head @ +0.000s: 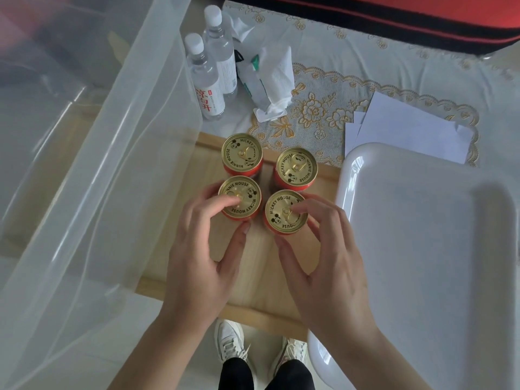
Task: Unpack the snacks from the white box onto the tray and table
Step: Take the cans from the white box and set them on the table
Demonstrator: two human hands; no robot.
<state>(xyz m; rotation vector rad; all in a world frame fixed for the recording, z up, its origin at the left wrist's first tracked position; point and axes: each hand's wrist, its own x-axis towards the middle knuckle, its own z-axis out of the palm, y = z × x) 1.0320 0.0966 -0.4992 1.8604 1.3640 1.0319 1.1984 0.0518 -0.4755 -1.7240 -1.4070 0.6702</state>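
At left, translucent white plastic box [118, 170] overlaps left edge of shallow wooden tray [253, 277]. On tray's far half: four red round metal tins with gold lids [295, 167]. Both hands curled: left hand [202, 257] pinches near-left tin [239, 197], right hand [323, 263] pinches near-right tin [284, 212]. Likely placing step. Next: let go both, reach into box.

White tablecloth [394, 52] past the left hand [202, 263] and right hand [329, 257], gold-flower lace mat [318, 108] on it. Red-and-black cushion thing [422, 21] further back. Pale floor [264, 347] nearer than the wrists. Soft, even light.
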